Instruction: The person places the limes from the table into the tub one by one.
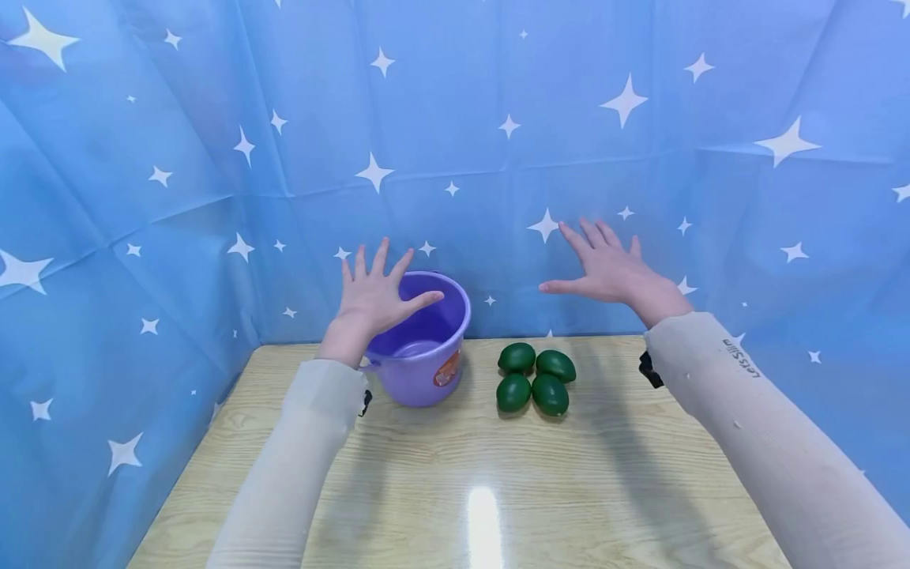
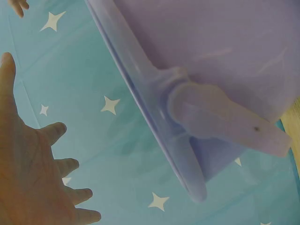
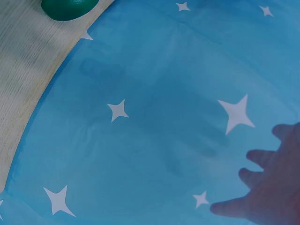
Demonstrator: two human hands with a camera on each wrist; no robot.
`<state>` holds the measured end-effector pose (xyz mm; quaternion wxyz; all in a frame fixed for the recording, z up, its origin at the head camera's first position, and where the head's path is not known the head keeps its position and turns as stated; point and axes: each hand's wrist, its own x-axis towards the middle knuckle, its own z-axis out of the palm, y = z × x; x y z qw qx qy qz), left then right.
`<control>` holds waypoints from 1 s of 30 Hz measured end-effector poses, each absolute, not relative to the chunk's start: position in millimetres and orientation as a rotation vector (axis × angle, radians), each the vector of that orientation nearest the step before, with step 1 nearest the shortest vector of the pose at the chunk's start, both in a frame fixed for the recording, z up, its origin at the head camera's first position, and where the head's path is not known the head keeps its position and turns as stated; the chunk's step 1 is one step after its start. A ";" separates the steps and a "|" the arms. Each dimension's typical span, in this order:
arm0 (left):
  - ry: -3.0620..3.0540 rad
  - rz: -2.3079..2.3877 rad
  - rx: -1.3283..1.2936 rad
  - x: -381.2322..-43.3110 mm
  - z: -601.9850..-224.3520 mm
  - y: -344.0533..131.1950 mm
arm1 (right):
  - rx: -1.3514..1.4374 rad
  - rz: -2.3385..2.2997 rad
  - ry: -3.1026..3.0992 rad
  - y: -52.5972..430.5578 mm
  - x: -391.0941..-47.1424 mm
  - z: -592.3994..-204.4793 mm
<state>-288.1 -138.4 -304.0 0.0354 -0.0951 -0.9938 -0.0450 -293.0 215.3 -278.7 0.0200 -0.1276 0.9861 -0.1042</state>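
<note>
Four oval green fruits (image 1: 550, 395) lie below the splayed right hand (image 1: 604, 269); a purple plastic bucket (image 1: 419, 375) adjoins the splayed left hand (image 1: 374, 296).

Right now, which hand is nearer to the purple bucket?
Left: in the head view, the left hand overlaps the left side of the purple bucket; the right hand is raised apart, well to its right.

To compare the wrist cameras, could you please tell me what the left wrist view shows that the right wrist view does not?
Only the left wrist view: the purple bucket, cropped, and the left grip. Only the right wrist view: one green fruit, cut off by the top edge. Both: the starry blue cloth, part of the wooden table and the right grip, barely in the left view's corner.
</note>
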 end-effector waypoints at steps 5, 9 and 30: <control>-3.052 -0.136 -0.285 -288.8 -306.4 -143.2 | -0.391 -0.332 3.052 218.3 -293.3 -280.4; -3.054 -0.146 -0.267 -288.6 -309.6 -147.9 | -0.390 -0.344 3.044 219.9 -292.8 -281.5; -3.053 -0.179 -0.251 -287.4 -324.6 -170.0 | -0.398 -0.346 3.043 224.9 -288.8 -285.7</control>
